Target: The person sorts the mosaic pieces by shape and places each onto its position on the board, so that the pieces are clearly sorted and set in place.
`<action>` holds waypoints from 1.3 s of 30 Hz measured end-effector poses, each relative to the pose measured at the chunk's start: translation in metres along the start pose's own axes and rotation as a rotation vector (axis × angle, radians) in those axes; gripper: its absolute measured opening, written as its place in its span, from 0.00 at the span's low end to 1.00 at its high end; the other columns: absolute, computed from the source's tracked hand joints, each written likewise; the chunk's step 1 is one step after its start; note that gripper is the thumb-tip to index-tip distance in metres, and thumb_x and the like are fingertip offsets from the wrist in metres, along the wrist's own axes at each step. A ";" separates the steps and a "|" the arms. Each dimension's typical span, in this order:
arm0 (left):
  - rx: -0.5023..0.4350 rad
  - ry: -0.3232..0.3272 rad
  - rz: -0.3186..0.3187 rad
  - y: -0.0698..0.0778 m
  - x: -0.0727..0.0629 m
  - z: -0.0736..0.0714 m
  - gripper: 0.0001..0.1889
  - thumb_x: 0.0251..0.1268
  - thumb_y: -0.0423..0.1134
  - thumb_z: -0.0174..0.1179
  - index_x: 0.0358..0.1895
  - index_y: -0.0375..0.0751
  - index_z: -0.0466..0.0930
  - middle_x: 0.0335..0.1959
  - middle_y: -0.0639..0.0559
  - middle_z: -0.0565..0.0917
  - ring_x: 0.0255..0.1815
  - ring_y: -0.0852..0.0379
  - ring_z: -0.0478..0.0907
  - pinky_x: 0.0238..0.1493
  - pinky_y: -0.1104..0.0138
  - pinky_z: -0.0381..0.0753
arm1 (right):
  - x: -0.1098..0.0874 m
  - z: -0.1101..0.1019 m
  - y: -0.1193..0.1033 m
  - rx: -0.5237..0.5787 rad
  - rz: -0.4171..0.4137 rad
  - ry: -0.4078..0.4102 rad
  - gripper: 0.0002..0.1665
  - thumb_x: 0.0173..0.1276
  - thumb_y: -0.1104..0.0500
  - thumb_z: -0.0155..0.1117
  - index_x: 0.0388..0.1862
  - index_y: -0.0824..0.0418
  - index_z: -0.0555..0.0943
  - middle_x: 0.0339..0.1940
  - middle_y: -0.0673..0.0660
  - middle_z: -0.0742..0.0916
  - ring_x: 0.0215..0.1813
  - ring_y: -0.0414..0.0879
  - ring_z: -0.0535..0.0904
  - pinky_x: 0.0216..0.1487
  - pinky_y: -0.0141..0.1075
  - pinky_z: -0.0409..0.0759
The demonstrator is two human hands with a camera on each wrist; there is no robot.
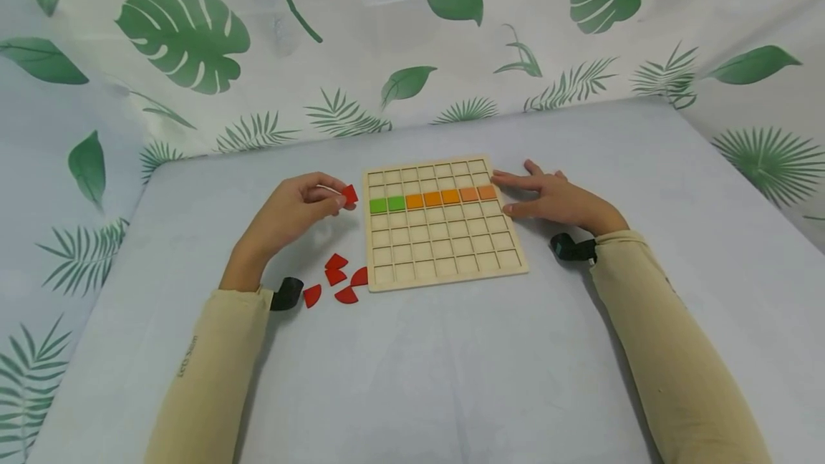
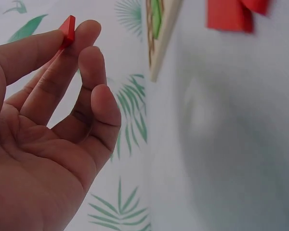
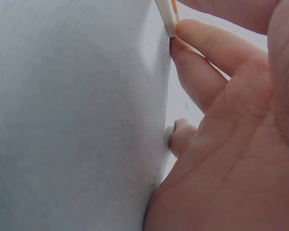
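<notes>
In the head view my left hand (image 1: 293,206) pinches a small red tile (image 1: 350,195) between thumb and fingertips, just left of the wooden grid board (image 1: 451,277). The left wrist view shows the same red tile (image 2: 69,32) edge-on, with the other fingers loosely bent. My right hand (image 1: 561,199) rests on the table, its extended fingers touching the board's right edge; no tile is seen in it. A row of tiles lies across the board: two green tiles (image 1: 387,204) at the left, then several orange tiles (image 1: 432,197) in two shades.
Several loose red pieces (image 1: 346,296), some shaped like quarter circles, lie on the pale tablecloth (image 1: 412,371) near the board's lower left corner. Behind the table hangs a white cloth with green leaves (image 1: 361,34). A black wrist camera (image 1: 286,294) sits at the left wrist.
</notes>
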State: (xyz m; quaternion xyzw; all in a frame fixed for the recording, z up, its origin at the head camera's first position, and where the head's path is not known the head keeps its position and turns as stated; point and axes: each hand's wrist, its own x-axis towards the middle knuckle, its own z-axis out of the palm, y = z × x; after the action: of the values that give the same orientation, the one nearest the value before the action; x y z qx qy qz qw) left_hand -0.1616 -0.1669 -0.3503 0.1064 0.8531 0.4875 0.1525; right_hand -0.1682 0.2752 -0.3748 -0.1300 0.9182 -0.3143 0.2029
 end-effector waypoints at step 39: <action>-0.255 -0.023 0.255 0.062 0.034 0.042 0.11 0.79 0.39 0.63 0.56 0.38 0.82 0.46 0.47 0.91 0.56 0.45 0.81 0.66 0.47 0.75 | -0.003 0.002 -0.001 -0.029 -0.009 0.026 0.43 0.78 0.44 0.69 0.86 0.52 0.66 0.89 0.58 0.59 0.88 0.64 0.31 0.77 0.69 0.20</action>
State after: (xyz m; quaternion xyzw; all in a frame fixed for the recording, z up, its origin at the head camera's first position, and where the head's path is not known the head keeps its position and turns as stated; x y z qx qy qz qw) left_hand -0.1756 -0.0916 -0.3223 0.1988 0.7623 0.6058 0.1114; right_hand -0.1644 0.2747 -0.3742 -0.1331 0.9247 -0.3035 0.1875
